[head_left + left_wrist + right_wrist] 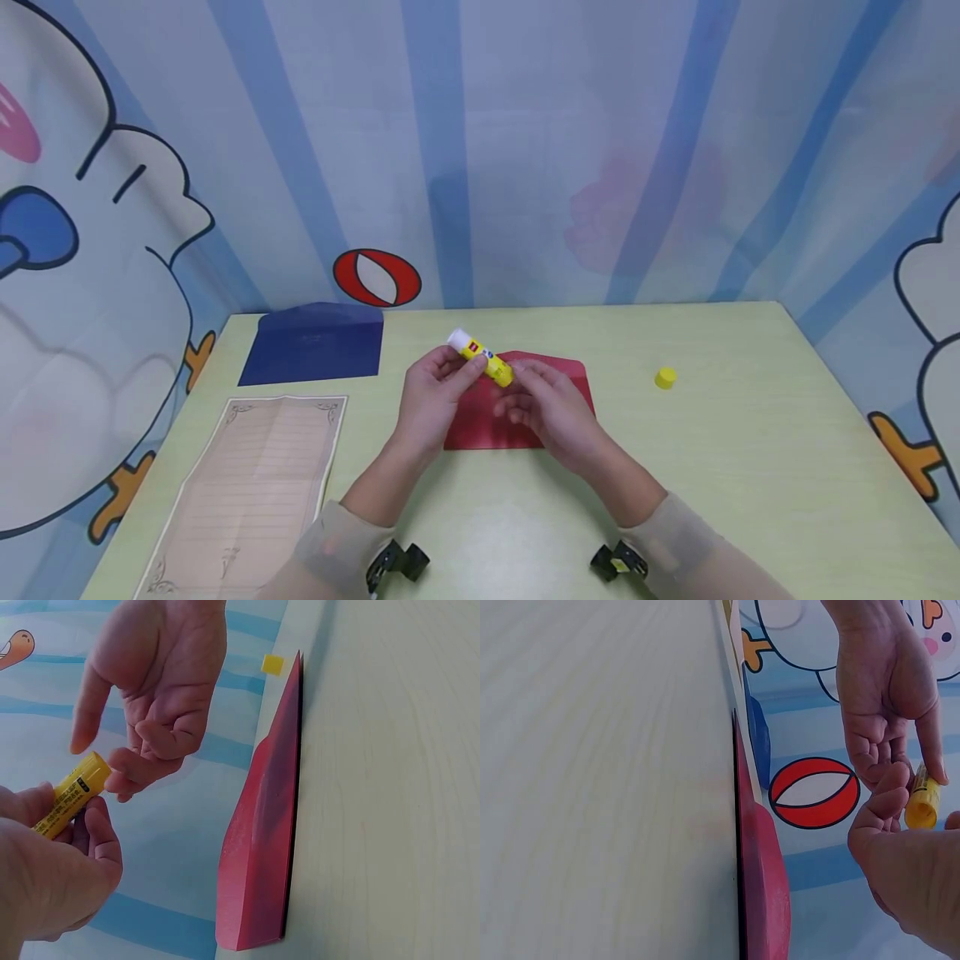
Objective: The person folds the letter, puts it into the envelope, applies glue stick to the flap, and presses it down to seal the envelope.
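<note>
My left hand (429,402) pinches a yellow glue stick (491,364) between thumb and fingers, tilted with its white end up to the left. Close to the stick's yellow lower end is my right hand (562,419), its fingers loosely bent. In the left wrist view, the right hand's thumb (88,724) stands apart from the glue stick (73,796), while a fingertip is close to its end; whether it touches I cannot tell. Beneath both hands lies a red envelope (483,421), its flap raised in the left wrist view. A yellow cap (665,377) stands off to the right.
A dark blue envelope (315,346) lies at the table's back left. In front of it is a lined sheet of letter paper (251,479) with decorated corners. The pale table (750,467) backs onto a printed blue curtain (510,150).
</note>
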`<state>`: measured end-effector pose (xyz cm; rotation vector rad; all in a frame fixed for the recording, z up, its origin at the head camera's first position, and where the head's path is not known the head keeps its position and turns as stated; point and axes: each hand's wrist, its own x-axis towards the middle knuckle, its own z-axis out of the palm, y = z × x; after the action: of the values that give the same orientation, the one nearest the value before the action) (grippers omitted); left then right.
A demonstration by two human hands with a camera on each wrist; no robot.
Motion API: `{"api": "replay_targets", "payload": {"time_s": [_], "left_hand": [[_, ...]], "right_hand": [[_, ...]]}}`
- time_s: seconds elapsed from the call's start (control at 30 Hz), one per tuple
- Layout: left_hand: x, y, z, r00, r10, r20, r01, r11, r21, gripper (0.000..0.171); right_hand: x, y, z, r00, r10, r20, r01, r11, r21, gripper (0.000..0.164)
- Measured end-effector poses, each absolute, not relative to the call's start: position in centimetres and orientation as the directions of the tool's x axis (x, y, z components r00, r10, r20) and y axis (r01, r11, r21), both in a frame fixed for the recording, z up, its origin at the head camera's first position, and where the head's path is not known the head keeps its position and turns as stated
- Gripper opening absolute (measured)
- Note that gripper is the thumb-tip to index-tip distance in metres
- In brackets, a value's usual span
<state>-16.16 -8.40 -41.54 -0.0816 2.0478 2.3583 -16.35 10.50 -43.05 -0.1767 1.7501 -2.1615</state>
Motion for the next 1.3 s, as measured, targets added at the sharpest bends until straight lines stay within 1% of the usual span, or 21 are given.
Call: {"api": "replay_targets", "payload": {"time_s": [0.13, 0.33, 0.53, 0.67, 0.9, 1.0, 1.17, 1.3], "left_hand": [[-16.08, -8.40, -41.61, -0.999, -0.015, -0.048, -0.045, -0.131, 0.990, 0.040], [-16.11, -8.38, -41.63, -0.999, -0.006, -0.042, -0.041, -0.157, 0.987, 0.039], [-16.21, -8.40, -41.84, -0.999, -0.007, -0.049, -0.047, -0.152, 0.987, 0.039], [-16.26, -8.42, -41.84, -0.999, -0.009, -0.049, -0.047, -0.148, 0.988, 0.038], [-16.21, -8.43, -41.73, -0.999, -0.018, -0.048, -0.045, -0.135, 0.990, 0.039], [-16.21, -8.40, -41.79, -0.999, -0.012, -0.047, -0.045, -0.128, 0.991, 0.040], [-16.29, -8.37, -41.90, -0.999, 0.000, -0.045, -0.044, -0.139, 0.989, 0.039], [-16.27, -8.35, -41.94, -0.999, 0.002, -0.044, -0.044, -0.140, 0.989, 0.040]], "right_hand": [[-16.34, 10.59, -43.06, -0.920, -0.366, -0.140, 0.217, -0.176, -0.960, 0.043], [-16.35, 10.55, -43.12, -0.935, -0.340, -0.099, 0.160, -0.157, -0.974, 0.033], [-16.37, 10.36, -43.14, -0.962, -0.265, -0.060, 0.086, -0.087, -0.992, 0.035], [-16.35, 10.32, -43.14, -0.967, -0.252, -0.048, 0.067, -0.067, -0.995, 0.037], [-16.20, 10.50, -43.05, -0.930, -0.349, -0.114, 0.169, -0.131, -0.977, 0.043], [-16.20, 10.55, -43.10, -0.926, -0.361, -0.111, 0.174, -0.145, -0.974, 0.041], [-16.34, 10.51, -43.28, -0.946, -0.314, -0.082, 0.126, -0.122, -0.985, 0.034], [-16.34, 10.43, -43.32, -0.958, -0.282, -0.057, 0.085, -0.086, -0.993, 0.036]]}}
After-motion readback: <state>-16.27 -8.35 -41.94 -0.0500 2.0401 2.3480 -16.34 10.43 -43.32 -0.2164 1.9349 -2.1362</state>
